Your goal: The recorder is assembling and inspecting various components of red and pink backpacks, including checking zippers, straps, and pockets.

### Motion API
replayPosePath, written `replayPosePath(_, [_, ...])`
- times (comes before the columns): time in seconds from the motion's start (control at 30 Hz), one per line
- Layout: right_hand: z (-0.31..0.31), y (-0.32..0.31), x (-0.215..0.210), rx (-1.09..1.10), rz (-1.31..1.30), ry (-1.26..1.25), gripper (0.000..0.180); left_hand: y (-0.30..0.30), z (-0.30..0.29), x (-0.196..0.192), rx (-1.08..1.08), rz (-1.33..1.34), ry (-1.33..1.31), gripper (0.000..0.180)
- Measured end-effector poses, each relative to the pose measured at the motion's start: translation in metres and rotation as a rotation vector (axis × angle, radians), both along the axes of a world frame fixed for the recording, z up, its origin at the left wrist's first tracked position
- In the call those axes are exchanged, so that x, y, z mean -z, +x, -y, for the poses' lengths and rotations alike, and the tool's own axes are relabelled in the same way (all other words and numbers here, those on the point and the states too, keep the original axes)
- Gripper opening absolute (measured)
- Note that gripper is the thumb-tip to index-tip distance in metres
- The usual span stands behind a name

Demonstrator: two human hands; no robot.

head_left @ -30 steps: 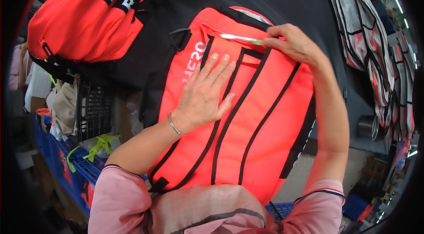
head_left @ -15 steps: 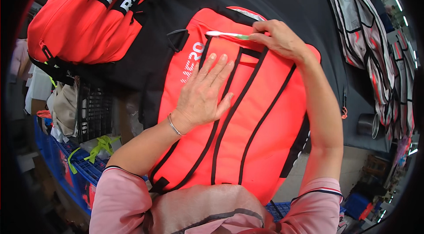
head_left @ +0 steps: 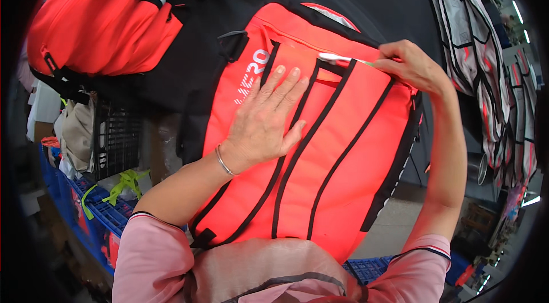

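A bright coral-red backpack [head_left: 257, 200] with black-edged shoulder straps lies before me on a black-covered surface, strap side up. My left hand [head_left: 260, 117] rests flat on its left strap, fingers outstretched and slightly apart, holding nothing. Near the pack's upper right corner, my right hand [head_left: 409, 66] is closed on the handle end of a slim white and green toothbrush [head_left: 337, 58]. The brush's white head points left, along the upper edge of the straps. Most of the handle is hidden by my fingers.
More coral-red bags [head_left: 108, 34] with black bands are piled at the upper left. Blue crates [head_left: 106, 206] and a black crate [head_left: 117, 140] stand below them. Grey, black-edged pieces [head_left: 466, 34] hang at the right, above a metal cup [head_left: 476, 168].
My right hand has moved to the right along the backpack's upper edge, taking the toothbrush with it. My left hand stays pressed on the strap. The view has shifted slightly.
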State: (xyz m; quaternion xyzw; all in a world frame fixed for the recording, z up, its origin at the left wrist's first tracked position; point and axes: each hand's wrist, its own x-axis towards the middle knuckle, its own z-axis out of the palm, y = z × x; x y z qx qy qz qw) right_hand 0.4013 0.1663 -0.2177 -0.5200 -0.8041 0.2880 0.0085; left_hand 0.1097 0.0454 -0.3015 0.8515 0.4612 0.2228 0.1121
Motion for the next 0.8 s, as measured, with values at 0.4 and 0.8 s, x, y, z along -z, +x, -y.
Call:
replayPosePath(0.4, [0.000,-0.003,-0.005,-0.014,0.006,0.081,0.030,0.003,-0.001,0.001,0.021,0.036,0.000,0.066])
replayPosePath(0.8, [0.103,0.128,-0.058,0.408,0.115,0.288,0.020,0.003,-0.001,0.001,0.055,0.038,0.019,0.066])
